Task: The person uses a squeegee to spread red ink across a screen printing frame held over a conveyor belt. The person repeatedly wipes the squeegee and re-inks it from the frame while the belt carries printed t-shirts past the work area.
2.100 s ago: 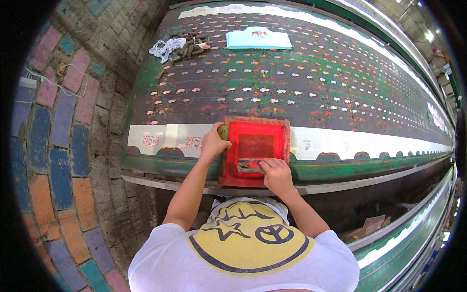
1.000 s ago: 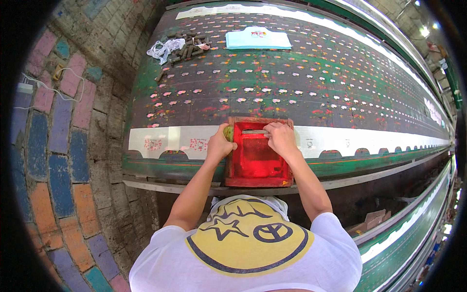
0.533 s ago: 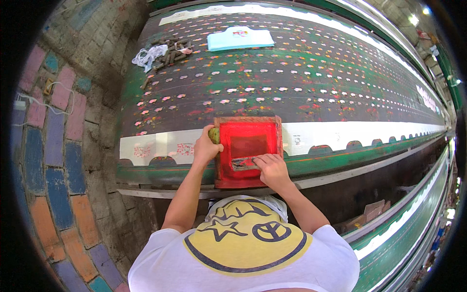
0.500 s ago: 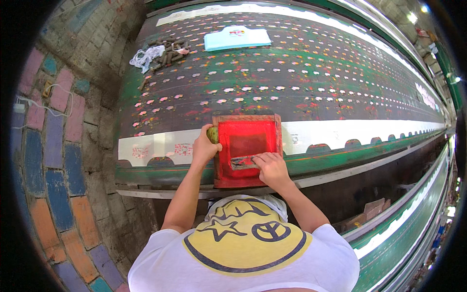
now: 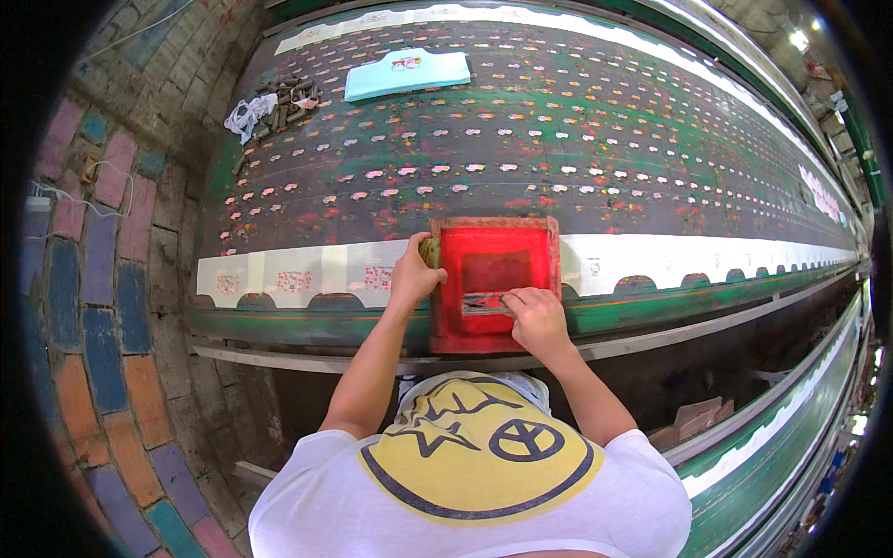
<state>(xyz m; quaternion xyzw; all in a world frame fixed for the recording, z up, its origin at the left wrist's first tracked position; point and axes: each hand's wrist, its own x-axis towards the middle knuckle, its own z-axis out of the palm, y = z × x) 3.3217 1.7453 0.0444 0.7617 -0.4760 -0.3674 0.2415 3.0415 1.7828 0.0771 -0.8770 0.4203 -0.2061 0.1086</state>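
A silk-screen frame (image 5: pixel 498 223) with a wooden rim and a red-inked mesh lies over a row of white fabric pieces (image 5: pixel 339 263) along the table's near edge. My left hand (image 5: pixel 414 278) grips the frame's left side, next to a yellow-green lump (image 5: pixel 429 251) on that side. Inside the frame, my right hand (image 5: pixel 539 323) is closed on a squeegee (image 5: pixel 481 303), which lies across the lower part of the mesh. Red prints (image 5: pixel 295 281) show on the fabric left of the frame; faint small marks show on the pieces to its right.
The long printing table (image 5: pixel 521 177) carries rows of small coloured marks. A light-blue stack of fabric (image 5: pixel 409 82) lies toward the back, with a heap of dark short pieces (image 5: pixel 290 113) and a white rag (image 5: pixel 249 115) farther left. Another green table (image 5: pixel 772 456) runs at lower right.
The frame, with both hands on it, has shifted right along the fabric row. One more red print now shows beside its left edge. The squeegee remains low in the frame.
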